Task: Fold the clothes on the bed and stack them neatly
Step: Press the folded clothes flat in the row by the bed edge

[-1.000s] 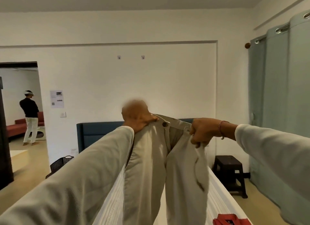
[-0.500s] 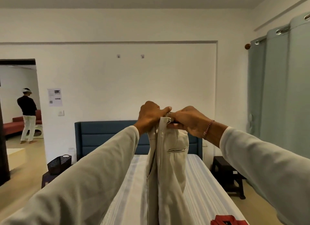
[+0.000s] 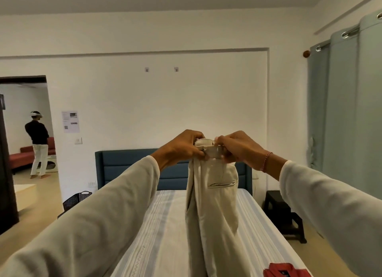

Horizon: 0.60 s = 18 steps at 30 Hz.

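Both hands [image 3: 182, 147] [image 3: 237, 148] grip trousers [image 3: 215, 204] waistband | trousers hide mid-bed [image 3: 161, 235] | red garment [image 3: 284, 270] right

- Left sleeve [image 3: 99, 221]: long, off-white to cream cloth with a fine, slightly nubbly weave; plain, without print, buttons or visible seams; loose on the arm.
- Left cuff [image 3: 154, 165]: plain edge that ends just short of the wrist, leaving the left hand [image 3: 182, 147] bare.
- Right sleeve [image 3: 334, 210]: same off-white cloth, long and loose, unmarked.
- Right cuff [image 3: 286, 171]: plain rounded edge, stopping short of the wrist.
- Wrist thread [image 3: 266, 161]: thin red-pink cord band, wound round the wrist behind the right hand [image 3: 240, 147].
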{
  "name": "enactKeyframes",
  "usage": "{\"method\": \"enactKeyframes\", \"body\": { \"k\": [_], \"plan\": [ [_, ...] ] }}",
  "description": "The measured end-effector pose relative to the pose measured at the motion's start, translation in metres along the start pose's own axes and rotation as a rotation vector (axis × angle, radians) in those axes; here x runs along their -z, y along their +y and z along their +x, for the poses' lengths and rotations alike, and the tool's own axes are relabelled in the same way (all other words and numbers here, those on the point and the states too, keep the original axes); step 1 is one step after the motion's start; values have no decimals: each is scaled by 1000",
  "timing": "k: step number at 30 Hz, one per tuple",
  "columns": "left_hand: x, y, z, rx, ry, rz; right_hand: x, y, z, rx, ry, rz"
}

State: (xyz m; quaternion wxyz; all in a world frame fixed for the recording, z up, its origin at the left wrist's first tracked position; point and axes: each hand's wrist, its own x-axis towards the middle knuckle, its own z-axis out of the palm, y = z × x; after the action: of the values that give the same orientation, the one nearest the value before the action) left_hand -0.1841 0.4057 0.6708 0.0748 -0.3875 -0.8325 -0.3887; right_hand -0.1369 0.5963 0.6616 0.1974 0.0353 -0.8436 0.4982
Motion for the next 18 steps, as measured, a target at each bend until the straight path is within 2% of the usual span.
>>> {"method": "enactKeyframes", "body": {
  "k": [3,6,8,10,12,14,15,18],
  "plan": [
    [7,-9,-4,-48,-39,-23,19,10,-2,229,-166,-438],
    [15,-11,-5,-79,-33,-76,36,30,5,372,-242,-889],
    [22,-12,-6,-88,-48,-73,46,41,12,406,-260,-1036],
    [31,-17,-9,-103,-45,-54,59,44,16,554,-196,-1139],
    [40,-22,-12,-107,-9,-27,71,43,22,746,-74,-1165],
    [45,-23,-15,-97,65,-15,79,39,29,853,31,-1073],
    [47,-22,-15,-102,109,2,80,32,31,837,39,-1004],
    [51,-16,-12,-143,216,53,86,2,34,628,-27,-791]
  ]
}}
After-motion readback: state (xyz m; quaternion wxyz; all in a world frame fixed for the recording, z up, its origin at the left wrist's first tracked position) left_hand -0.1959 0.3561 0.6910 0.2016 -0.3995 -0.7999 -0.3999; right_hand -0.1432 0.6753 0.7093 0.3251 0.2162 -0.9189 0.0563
